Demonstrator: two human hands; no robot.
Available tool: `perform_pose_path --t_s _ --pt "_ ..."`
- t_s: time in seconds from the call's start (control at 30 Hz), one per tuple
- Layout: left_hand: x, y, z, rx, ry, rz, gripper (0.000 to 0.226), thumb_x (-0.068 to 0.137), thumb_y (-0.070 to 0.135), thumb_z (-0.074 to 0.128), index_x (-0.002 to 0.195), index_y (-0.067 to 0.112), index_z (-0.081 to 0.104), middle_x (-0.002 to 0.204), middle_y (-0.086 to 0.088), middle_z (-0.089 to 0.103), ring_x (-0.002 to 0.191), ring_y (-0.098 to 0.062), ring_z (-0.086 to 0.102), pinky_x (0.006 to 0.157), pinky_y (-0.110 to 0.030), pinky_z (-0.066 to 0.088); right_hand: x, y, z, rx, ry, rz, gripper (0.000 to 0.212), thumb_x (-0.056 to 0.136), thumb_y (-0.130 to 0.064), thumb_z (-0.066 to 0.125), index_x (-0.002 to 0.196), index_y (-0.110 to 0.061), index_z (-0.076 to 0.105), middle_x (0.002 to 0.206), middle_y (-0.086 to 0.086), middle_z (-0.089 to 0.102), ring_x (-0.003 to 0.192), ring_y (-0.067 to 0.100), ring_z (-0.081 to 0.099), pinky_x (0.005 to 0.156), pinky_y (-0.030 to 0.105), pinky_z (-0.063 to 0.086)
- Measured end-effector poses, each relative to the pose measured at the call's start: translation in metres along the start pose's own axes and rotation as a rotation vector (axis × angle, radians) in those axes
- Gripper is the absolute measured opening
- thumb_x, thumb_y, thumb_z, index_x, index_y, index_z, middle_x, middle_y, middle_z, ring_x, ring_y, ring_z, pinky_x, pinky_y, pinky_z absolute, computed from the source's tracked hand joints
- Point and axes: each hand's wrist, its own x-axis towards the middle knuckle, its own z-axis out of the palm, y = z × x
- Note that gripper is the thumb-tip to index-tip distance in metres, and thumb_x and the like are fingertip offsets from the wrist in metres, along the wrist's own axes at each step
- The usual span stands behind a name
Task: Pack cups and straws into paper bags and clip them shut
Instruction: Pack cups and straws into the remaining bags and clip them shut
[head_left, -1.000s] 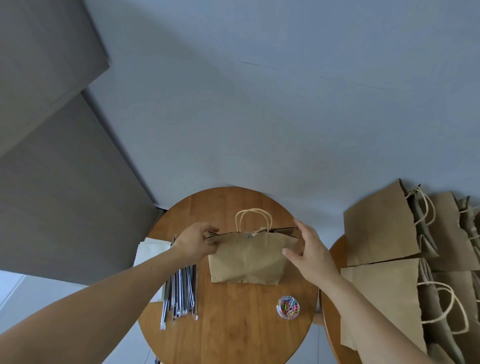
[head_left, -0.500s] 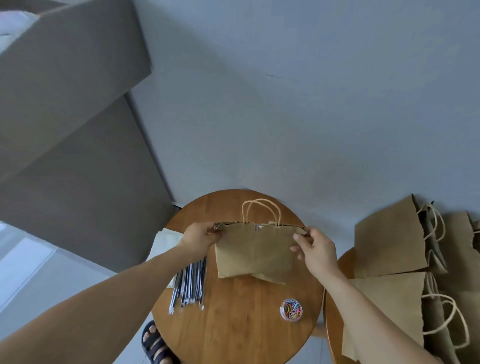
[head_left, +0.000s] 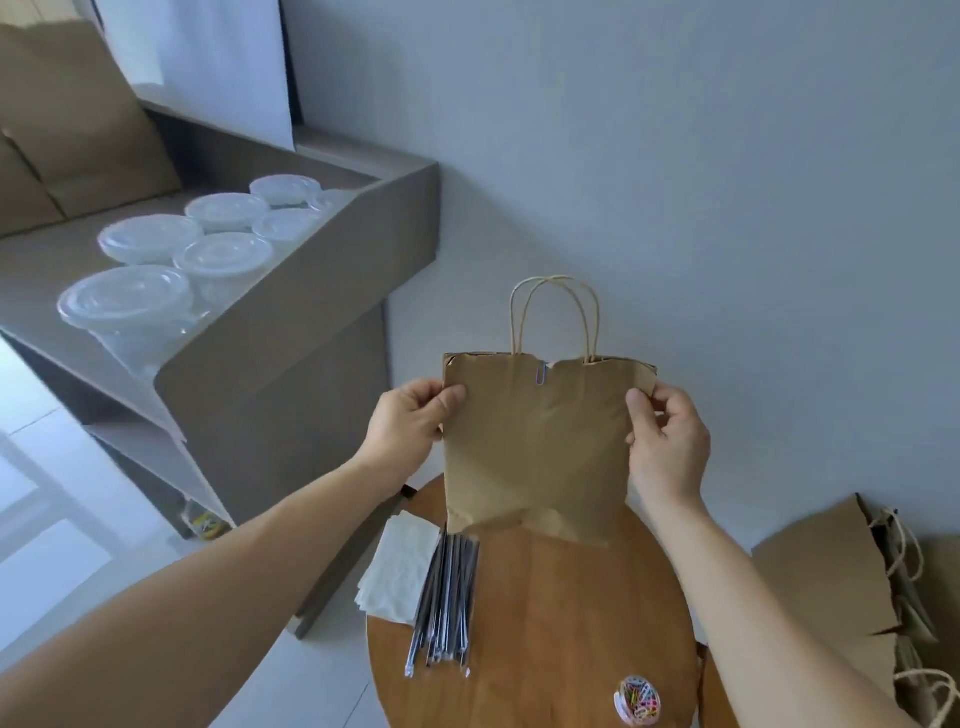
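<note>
A brown paper bag (head_left: 537, 441) with twine handles hangs upright above the round wooden table (head_left: 561, 634). A blue paper clip (head_left: 542, 375) sits on its top edge. My left hand (head_left: 408, 426) pinches the bag's upper left edge. My right hand (head_left: 667, 441) pinches the upper right edge. Wrapped straws (head_left: 444, 608) lie in a bundle on the table's left side. A small tub of coloured paper clips (head_left: 638, 699) stands near the front right. Several clear lidded cups (head_left: 208, 244) stand on the grey ledge at the left.
White napkins (head_left: 400, 569) lie beside the straws at the table's left rim. More brown paper bags (head_left: 831, 587) are stacked on a second table at the right. A grey wall is close behind. The grey ledge (head_left: 291, 317) juts out at the left.
Both hands have lifted the bag off the table and hold it higher, upright. My view has swung left and up, bringing the cups on the ledge into sight.
</note>
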Motion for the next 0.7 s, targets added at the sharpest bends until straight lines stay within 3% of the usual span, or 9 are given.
perform_pose_path --t_s 0.1,0.23,0.33,0.4,0.47,0.53,0.63,0.7 --pt "-0.009 0.039 -0.037 -0.047 0.026 0.098 0.013 0.091 0.032 0.07 0.081 0.027 0.076 0.078 0.002 0.073 0.066 -0.011 0.059 0.062 -0.027 0.051 -0.005 -0.054 0.019 0.045 0.041 -0.052 0.007 0.096 -0.025 0.062 0.096 -0.018 0.059 0.066 -0.001 0.058 0.05 -0.001 0.053 0.056 0.01 0.04" --pt "-0.028 0.094 -0.091 -0.136 0.091 0.22 0.014 0.092 0.03 0.07 0.081 0.022 0.076 0.074 0.005 0.073 0.062 -0.006 0.061 0.058 -0.019 0.049 -0.016 -0.127 0.048 0.101 0.079 -0.11 0.008 0.095 -0.026 0.063 0.095 -0.019 0.06 0.081 0.005 0.063 0.071 0.02 0.058 0.073 0.034 0.048" --pt "-0.043 0.128 -0.133 -0.153 0.145 0.27 0.017 0.093 0.032 0.067 0.085 0.019 0.075 0.08 -0.001 0.075 0.069 -0.009 0.065 0.064 -0.026 0.054 -0.028 -0.18 0.071 0.147 0.088 -0.143 0.009 0.093 -0.028 0.064 0.097 -0.02 0.062 0.087 0.004 0.064 0.077 0.023 0.058 0.079 0.041 0.051" --pt "-0.053 0.149 -0.162 -0.181 0.167 0.301 0.019 0.094 0.031 0.066 0.087 0.016 0.074 0.083 -0.004 0.076 0.072 -0.011 0.067 0.065 -0.029 0.056 -0.038 -0.213 0.088 0.174 0.081 -0.166 0.014 0.092 -0.029 0.064 0.1 -0.018 0.064 0.09 0.002 0.065 0.079 0.022 0.059 0.08 0.041 0.052" --pt "-0.062 0.168 -0.192 -0.164 0.234 0.35 0.017 0.094 0.031 0.066 0.087 0.019 0.075 0.073 0.007 0.074 0.063 -0.002 0.064 0.056 -0.019 0.05 -0.047 -0.244 0.107 0.203 0.066 -0.191 0.016 0.091 -0.029 0.064 0.102 -0.018 0.066 0.094 0.0 0.067 0.082 0.018 0.06 0.081 0.037 0.051" --pt "-0.068 0.186 -0.221 -0.145 0.301 0.378 0.016 0.093 0.033 0.067 0.085 0.023 0.075 0.072 0.01 0.073 0.061 -0.001 0.064 0.054 -0.019 0.049 -0.054 -0.274 0.126 0.248 0.043 -0.207 0.017 0.091 -0.028 0.064 0.103 -0.016 0.067 0.094 -0.005 0.066 0.081 0.011 0.06 0.08 0.03 0.051" --pt "-0.069 0.209 -0.264 -0.135 0.38 0.423 0.016 0.092 0.033 0.068 0.081 0.023 0.074 0.08 0.001 0.076 0.068 -0.007 0.067 0.06 -0.028 0.057 -0.059 -0.315 0.157 0.298 -0.012 -0.23 0.012 0.09 -0.027 0.065 0.099 -0.019 0.067 0.086 -0.012 0.065 0.075 0.003 0.059 0.075 0.026 0.049" --pt "-0.065 0.224 -0.293 -0.11 0.458 0.458 0.016 0.091 0.034 0.069 0.08 0.023 0.074 0.082 -0.002 0.075 0.07 -0.01 0.066 0.07 -0.034 0.059 -0.06 -0.341 0.181 0.314 -0.064 -0.258 0.006 0.09 -0.027 0.066 0.094 -0.023 0.066 0.082 -0.012 0.064 0.074 0.009 0.06 0.076 0.031 0.052"
